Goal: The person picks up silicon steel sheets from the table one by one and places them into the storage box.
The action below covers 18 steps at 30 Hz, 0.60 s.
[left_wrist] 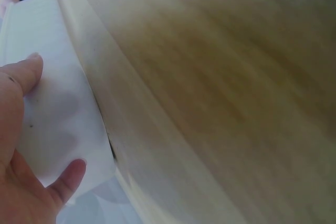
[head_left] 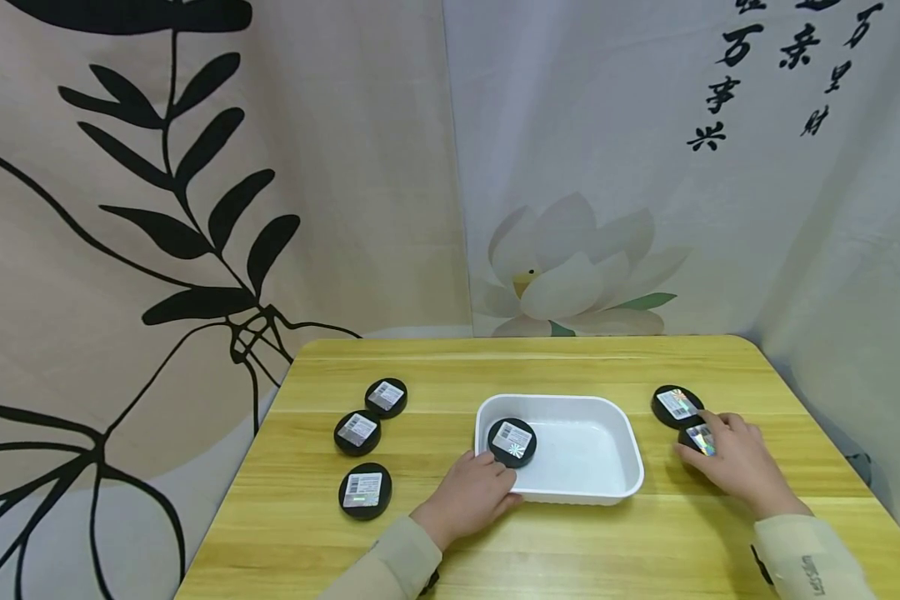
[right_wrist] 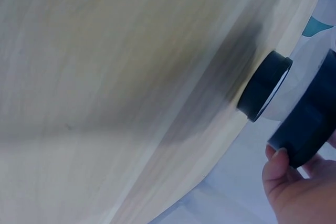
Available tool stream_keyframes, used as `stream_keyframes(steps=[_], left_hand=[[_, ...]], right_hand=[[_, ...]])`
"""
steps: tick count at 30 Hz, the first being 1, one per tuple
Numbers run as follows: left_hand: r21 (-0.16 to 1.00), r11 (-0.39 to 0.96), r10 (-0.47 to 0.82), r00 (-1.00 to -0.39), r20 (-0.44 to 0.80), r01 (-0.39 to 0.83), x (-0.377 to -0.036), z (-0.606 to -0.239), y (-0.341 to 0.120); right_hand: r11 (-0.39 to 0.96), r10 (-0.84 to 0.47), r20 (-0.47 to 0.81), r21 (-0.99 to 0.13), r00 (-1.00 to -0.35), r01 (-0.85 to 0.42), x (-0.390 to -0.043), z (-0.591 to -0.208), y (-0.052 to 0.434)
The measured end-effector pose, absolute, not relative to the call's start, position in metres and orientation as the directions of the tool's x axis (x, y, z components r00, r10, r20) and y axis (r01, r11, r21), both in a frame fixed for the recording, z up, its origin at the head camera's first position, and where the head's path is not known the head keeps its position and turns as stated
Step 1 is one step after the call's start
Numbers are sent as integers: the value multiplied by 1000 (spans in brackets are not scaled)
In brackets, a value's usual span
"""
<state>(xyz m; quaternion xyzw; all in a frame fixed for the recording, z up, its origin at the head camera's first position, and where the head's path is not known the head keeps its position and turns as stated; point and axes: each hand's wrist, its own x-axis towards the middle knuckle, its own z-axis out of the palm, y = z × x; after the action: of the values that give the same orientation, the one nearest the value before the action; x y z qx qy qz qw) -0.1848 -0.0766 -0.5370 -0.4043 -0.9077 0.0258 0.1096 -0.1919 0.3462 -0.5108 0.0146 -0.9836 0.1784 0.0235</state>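
Note:
A white tray (head_left: 592, 454) sits mid-table with one black round tin (head_left: 512, 442) in its left end. My left hand (head_left: 498, 475) lies at the tray's near-left corner, just short of that tin. In the left wrist view its thumb (left_wrist: 23, 74) and a finger (left_wrist: 71, 174) lie against the white tray wall (left_wrist: 37, 19), holding nothing. My right hand (head_left: 708, 442) grips another black tin (head_left: 699, 437) at the right of the table. The right wrist view shows that tin (right_wrist: 307, 124) between its fingers (right_wrist: 275, 169), beside a second tin (right_wrist: 264, 93).
The second tin (head_left: 677, 406) lies just beyond my right hand. Three more labelled black tins (head_left: 386, 397) (head_left: 357, 432) (head_left: 364, 491) lie left of the tray on the wooden table (head_left: 570, 367). Printed cloth hangs close behind and to both sides.

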Motion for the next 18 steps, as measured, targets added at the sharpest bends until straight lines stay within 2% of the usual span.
stream_keyframes(steps=[18], left_hand=[[-136, 671, 741, -649, 176, 729, -184, -535, -77]], right_hand=[[930, -36, 55, -363, -998, -54, -188, -504, 331]])
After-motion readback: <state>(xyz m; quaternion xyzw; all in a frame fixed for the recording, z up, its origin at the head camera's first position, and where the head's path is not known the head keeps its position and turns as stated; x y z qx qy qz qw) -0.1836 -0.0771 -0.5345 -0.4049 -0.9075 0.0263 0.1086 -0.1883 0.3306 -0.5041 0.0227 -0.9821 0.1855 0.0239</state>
